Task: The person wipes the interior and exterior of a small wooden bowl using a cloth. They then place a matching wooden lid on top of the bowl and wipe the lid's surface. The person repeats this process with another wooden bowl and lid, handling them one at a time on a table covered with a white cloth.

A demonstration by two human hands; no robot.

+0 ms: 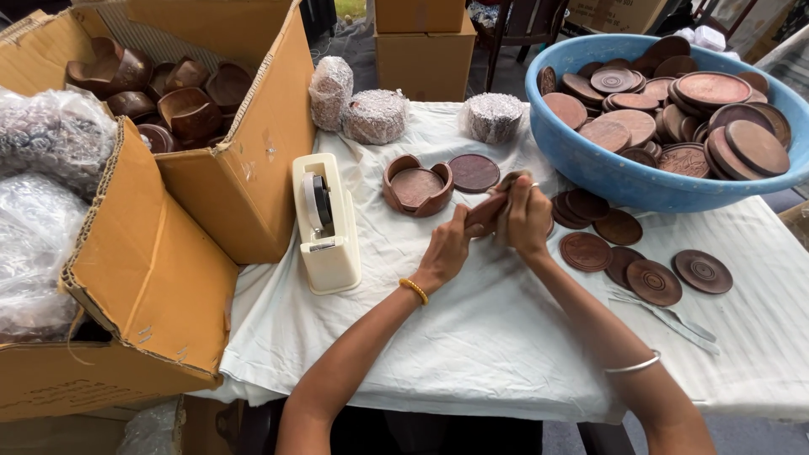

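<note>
Both hands [493,227] grip round brown wooden coaster [487,211].

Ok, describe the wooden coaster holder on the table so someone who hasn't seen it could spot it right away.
Start at the cream tape dispenser on the white tablecloth. Just to its right, ahead of the left hand, sits the coaster holder. Unlike the flat brown discs around it, it has raised curved walls with gaps, cupping one disc.

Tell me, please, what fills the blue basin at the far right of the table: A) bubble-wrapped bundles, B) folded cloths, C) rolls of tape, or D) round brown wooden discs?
D: the blue basin is heaped with round brown wooden discs, while the wrapped bundles sit apart on the white cloth.
</note>
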